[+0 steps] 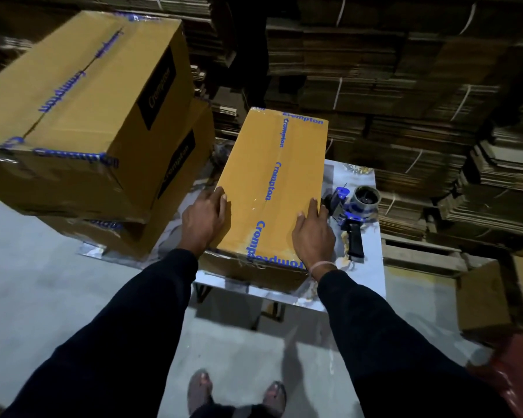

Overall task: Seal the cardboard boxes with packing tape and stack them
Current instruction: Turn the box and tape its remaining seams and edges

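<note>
A taped cardboard box (269,176) with blue printed tape along its top seam lies on a small white table (372,267). My left hand (204,220) grips its near left edge, thumb on top. My right hand (313,233) presses on its near right edge, fingers flat on the top. A blue tape dispenser (352,212) with a roll of tape lies on the table just right of the box. At the left, two sealed boxes are stacked: the upper one (85,95) sits on the lower one (175,188).
Tall piles of flattened cardboard (390,70) fill the back and right side. A small open box (489,300) stands at the right on the floor. Grey floor (43,282) lies to the left, and my feet (236,393) are below the table.
</note>
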Tool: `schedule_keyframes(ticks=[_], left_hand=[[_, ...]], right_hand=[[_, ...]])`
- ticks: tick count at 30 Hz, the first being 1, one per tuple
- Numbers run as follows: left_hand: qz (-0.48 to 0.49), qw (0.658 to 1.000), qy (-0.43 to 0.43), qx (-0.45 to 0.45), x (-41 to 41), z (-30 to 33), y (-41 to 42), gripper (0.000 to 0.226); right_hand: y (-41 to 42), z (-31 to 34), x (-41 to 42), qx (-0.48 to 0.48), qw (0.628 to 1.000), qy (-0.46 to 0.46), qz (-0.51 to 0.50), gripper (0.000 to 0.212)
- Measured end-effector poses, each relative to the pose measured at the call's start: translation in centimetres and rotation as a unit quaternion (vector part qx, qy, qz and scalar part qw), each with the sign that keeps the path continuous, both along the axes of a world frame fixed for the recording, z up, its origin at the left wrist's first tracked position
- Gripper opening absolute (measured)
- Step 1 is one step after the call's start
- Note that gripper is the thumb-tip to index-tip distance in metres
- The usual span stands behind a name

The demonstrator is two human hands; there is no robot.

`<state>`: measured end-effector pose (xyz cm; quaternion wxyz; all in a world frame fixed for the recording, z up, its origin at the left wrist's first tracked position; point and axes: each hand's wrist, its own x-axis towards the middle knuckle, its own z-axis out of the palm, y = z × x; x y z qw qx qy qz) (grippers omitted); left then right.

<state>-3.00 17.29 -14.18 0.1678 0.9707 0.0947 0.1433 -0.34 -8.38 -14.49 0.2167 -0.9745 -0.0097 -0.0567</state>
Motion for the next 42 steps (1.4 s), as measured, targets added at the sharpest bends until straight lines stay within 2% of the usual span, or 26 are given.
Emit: schedule_keyframes(ticks=[4, 8, 10, 15, 17, 21, 25, 27, 30, 31, 33, 35, 37, 39, 42], left_hand=[[-0.019, 0.998, 0.065, 0.009, 0.2, 0.1, -0.3, 0.04], [-0.077, 0.981, 0.174, -0.031, 0.3, 0.0, 0.7, 0.071], [-0.092, 0.973, 0.2, -0.064, -0.4, -0.5, 1.2, 0.078], [-0.084, 0.977, 0.141, -0.139, -2.0, -0.5, 1.3, 0.069], [-0.086, 0.969, 0.133, -0.187, -1.8, -0.7, 1.6, 0.067], [-0.114, 0.951, 0.105, -0.268, -1.7, -1.2, 2.1, 0.066], [-0.126, 0.921, 0.129, -0.346, -1.6, -1.7, 2.5, 0.07], [-0.118, 0.89, 0.14, -0.417, -1.6, -1.5, 2.7, 0.073], [-0.126, 0.822, 0.144, -0.536, -2.3, -1.0, 3.3, 0.068], [-0.127, 0.788, 0.153, -0.582, -2.3, -1.1, 3.4, 0.065], [-0.092, 0.707, 0.172, -0.679, -2.6, -1.7, 3.5, 0.064], [-0.025, 0.648, 0.179, -0.74, -3.4, -2.0, 3.2, 0.063], [-0.01, 0.628, 0.201, -0.752, -4.0, -3.1, 3.1, 0.067], [-0.014, 0.628, 0.206, -0.75, -4.5, -3.6, 2.9, 0.071], [-0.027, 0.624, 0.198, -0.756, -4.4, -2.7, 2.6, 0.064]], right_hand=[[0.3, 0.4, -0.4, -0.058, 0.998, -0.021, -0.006, 0.05], [0.5, 0.3, -0.5, -0.071, 0.997, -0.019, -0.012, 0.048], [0.4, 0.3, -0.4, -0.063, 0.998, -0.011, -0.011, 0.048], [0.2, 0.1, -1.9, 0.017, 0.998, 0.066, -0.008, 0.064], [0.6, -0.8, -3.6, 0.02, 0.997, 0.074, -0.017, 0.072], [1.1, -1.3, -4.5, 0.014, 0.998, 0.057, -0.035, 0.066], [0.6, -0.2, -4.2, 0.098, 0.99, 0.092, -0.038, 0.071], [0.6, 0.0, -4.2, 0.171, 0.978, 0.103, -0.064, 0.071], [-0.2, -0.8, -3.8, 0.285, 0.944, 0.128, -0.102, 0.057], [-0.9, -1.3, -3.6, 0.358, 0.917, 0.142, -0.103, 0.052], [-1.7, -1.6, -4.2, 0.54, 0.814, 0.18, -0.112, 0.047], [-1.3, -1.2, -5.7, 0.643, 0.732, 0.177, -0.138, 0.04], [-0.4, -1.4, -7.0, 0.683, 0.696, 0.17, -0.145, 0.038], [0.1, -1.8, -7.7, 0.691, 0.683, 0.168, -0.168, 0.042], [0.4, -1.0, -7.5, 0.697, 0.676, 0.173, -0.166, 0.039]])
